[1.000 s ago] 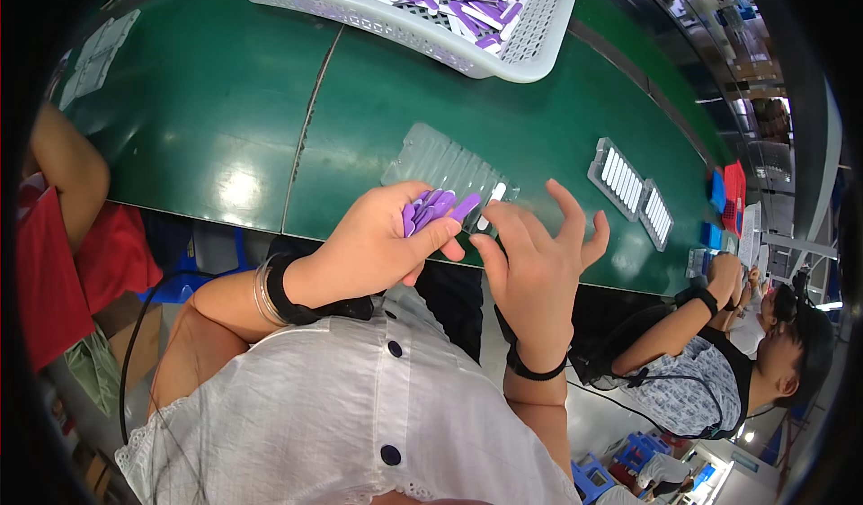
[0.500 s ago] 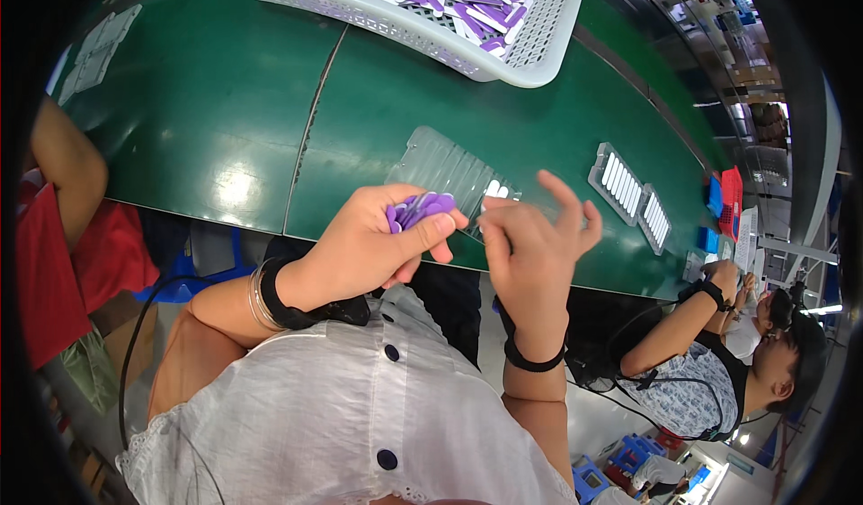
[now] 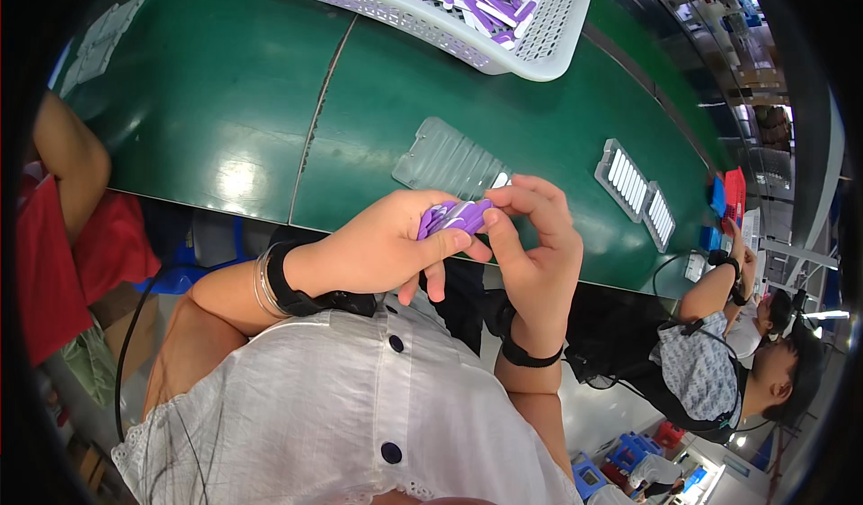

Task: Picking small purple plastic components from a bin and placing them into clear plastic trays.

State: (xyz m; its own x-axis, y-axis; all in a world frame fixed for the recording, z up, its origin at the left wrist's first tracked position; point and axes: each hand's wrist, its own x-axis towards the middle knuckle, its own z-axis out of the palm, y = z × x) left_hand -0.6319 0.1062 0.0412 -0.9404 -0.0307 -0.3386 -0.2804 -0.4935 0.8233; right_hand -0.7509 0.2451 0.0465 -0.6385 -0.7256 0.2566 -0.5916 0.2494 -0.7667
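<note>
A bunch of slim purple-and-white plastic pieces (image 3: pixel 449 218) is clasped in my left hand (image 3: pixel 382 246), their ends poking out past the thumb. My right hand (image 3: pixel 538 251) meets the bunch from the right, thumb and forefinger pinched at the end of one piece. Just beyond both hands, a clear ribbed plastic tray (image 3: pixel 448 156) lies on the green table, with a white piece (image 3: pixel 502 180) in its right end. My right fingers partly hide that end of the tray.
A white perforated basket (image 3: pixel 539 64) heaped with purple-and-white pieces stands at the far side of the green table (image 3: pixel 216 100). To the right lie two trays (image 3: pixel 622 179) (image 3: pixel 661 216) filled with white pieces. More clear trays (image 3: pixel 101 42) are at far left. Co-workers sit on both sides.
My right hand has come left from above the tray to the bunch, its spread fingers closing into a pinch. My left hand, still holding the bunch, has shifted slightly right.
</note>
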